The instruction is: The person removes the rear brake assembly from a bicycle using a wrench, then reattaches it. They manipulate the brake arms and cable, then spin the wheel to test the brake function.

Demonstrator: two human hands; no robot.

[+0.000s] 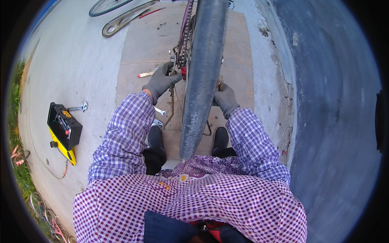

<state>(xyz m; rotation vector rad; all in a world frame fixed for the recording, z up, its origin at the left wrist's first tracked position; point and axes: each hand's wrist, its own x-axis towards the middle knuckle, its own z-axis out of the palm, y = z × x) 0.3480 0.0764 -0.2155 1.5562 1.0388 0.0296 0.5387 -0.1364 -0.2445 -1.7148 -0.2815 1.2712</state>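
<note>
Centrally, bicycle wheel (206,60): upright, upper middle of frame.
Left hand (161,82): half-curled near the chain (184,45); hold unclear.
Right hand (227,100): partly hidden by wheel; openness, grip unclear.
Toolbox (74,135): open, middle left.

The left hand (161,82) and right hand (227,100) wear matt, fabric-like coverings. Between them, the tyre (204,73) looks like rubber, dull and scuffed. Just beyond the left hand, the chain (186,40) is dark metal; just below that hand, the stand (172,107) is dull, brownish metal. Nearer the body than both hands, the checked sleeves (125,129) are matt, creased cloth. Well left of the grip, the toolbox (75,131) looks like smooth plastic. Beneath everything, the floor (101,77) looks like matt, slightly rough concrete.
</note>
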